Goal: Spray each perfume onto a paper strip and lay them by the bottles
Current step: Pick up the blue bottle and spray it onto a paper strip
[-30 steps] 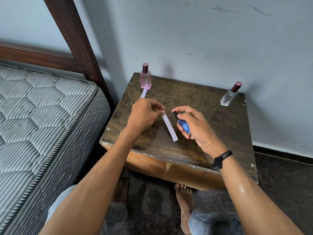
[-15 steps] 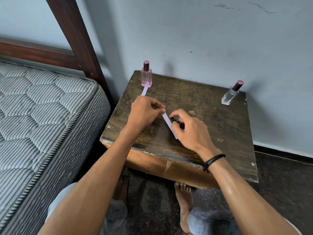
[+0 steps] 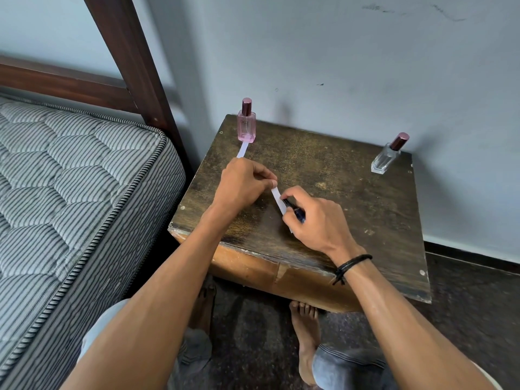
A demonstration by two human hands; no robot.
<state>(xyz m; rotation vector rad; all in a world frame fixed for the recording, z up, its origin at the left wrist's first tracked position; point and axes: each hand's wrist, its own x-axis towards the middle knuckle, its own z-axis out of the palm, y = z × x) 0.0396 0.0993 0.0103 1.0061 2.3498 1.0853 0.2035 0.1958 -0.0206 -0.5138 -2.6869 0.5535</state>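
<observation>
A strip (image 3: 278, 199) is held low over the middle of the table (image 3: 337, 175), pinched at its upper end between the thumb and fingertips of the left hand (image 3: 242, 184). Its free length is slanted down toward the right hand (image 3: 318, 223), presumably so that a broad face is offered to the nozzle. A blue bottle (image 3: 296, 211) is gripped in the curled fingers of the right hand, with its dark top aimed at the strip and brought almost against it. The index finger is bent over that top, apparently to press the sprayer. Whether any mist is released cannot be told.

At the far left corner a pink bottle (image 3: 246, 123) is stood upright and capped. A laid strip (image 3: 242, 149) is set flat with one end at its base, its near end hidden behind the left hand. That perfume is judged done, the paper being left there to mark its scent. A clear bottle (image 3: 389, 154) is stood capped near the far right corner, with no paper beside it. It is judged still to be sampled.

A mattress (image 3: 70, 178) is seen just left of the table.
</observation>
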